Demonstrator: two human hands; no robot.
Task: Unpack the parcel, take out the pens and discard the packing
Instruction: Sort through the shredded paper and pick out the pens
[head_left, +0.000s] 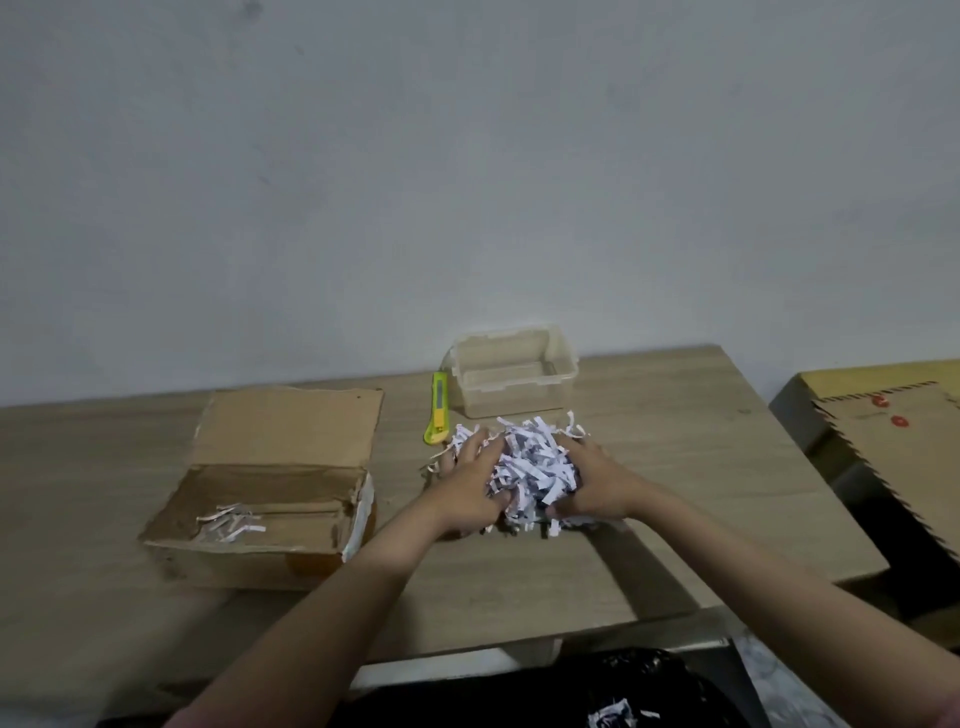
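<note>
a plain grey wall stands behind a light wooden counter (675, 467) that fills the lower half of the head view. in the middle of the counter sits a heap of shredded paper packing (524, 457), white strips with dark print. both hands are pressed into it from either side: the left hand (470, 491) cups the left flank with fingers spread and curled into the strips, and the right hand (597, 486) cups the right flank the same way, so the heap is gathered between the two palms. whether the heap is lifted or resting on the counter cannot be told.

to the left, apart from the heap, the cardboard parcel box (260, 514) lies open, its lid flap folded back toward the wall; a few loose paper strips (231, 522) remain on its floor. no pens can be made out anywhere in view.

just behind the heap stands a clear plastic tub (514, 382) without a lid. beside the tub, to its left, lies a yellow-green utility knife (438, 410), its near end close to the strips.

at the bottom edge, below the counter, a black bag (597, 691) shows with some paper shreds on it. at the far right sits another cardboard piece (893, 441) with a jagged edge.
</note>
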